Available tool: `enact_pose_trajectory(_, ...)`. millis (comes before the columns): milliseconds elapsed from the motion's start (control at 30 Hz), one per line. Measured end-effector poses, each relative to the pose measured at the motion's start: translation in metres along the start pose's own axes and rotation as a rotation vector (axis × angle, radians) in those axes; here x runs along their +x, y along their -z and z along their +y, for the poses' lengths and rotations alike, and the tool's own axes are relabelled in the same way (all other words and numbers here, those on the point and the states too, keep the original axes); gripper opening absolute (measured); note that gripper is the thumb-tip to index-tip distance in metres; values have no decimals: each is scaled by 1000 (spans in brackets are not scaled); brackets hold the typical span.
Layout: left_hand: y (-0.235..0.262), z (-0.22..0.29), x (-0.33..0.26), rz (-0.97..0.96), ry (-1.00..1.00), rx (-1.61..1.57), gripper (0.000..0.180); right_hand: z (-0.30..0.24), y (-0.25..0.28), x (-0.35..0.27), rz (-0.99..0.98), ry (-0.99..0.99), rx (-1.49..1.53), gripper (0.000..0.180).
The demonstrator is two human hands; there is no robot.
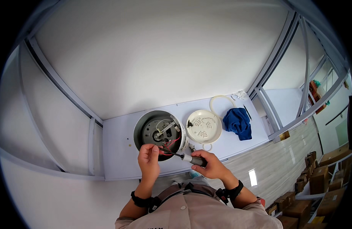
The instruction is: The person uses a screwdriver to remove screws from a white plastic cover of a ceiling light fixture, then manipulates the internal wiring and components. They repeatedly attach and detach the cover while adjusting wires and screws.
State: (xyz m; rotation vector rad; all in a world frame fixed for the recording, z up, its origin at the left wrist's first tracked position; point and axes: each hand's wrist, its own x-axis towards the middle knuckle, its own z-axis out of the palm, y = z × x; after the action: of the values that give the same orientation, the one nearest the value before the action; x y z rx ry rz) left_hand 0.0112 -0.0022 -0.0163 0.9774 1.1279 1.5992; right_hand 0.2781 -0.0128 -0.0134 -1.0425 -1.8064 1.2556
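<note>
My right hand (208,165) is closed around the grey and black handle of a screwdriver (192,159), whose dark shaft slants left toward my other hand. The fingertips of my left hand (148,157) are pinched together at the screwdriver's tip; anything small between them is too hard to make out. Both hands are at the near rim of a round, open appliance housing (139,124), pale outside. Inside it a dark metal pan bottom (148,129), red wires (172,143) and a pale bracket (167,129) show. A round cream-coloured vented cover (213,143) lies right of the housing.
A crumpled blue cloth (237,123) lies on the white table (118,152), beside a pale curved tube (215,100) and a thin black stick-like tool (247,111). Grey frame posts (92,147) stand left and right. Cardboard boxes (319,179) fill a rack at lower right.
</note>
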Motion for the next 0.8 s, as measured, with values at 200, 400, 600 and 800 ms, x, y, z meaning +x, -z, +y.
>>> enact_pose_trajectory(200,3,-9,9,214,108,36,13,-17,-10,6,-27,205,-199,52)
enact_pose_trajectory(400,4,17,8,183,347,-143,14,-37,-24,6,10,287,-392,56)
enact_pose_trajectory(600,-5,21,6,281,390,-190,17,-39,-36,4,-23,340,-490,63)
enact_pose_trajectory(800,7,1,4,251,324,-247,17,-32,-37,1,-57,355,-410,69)
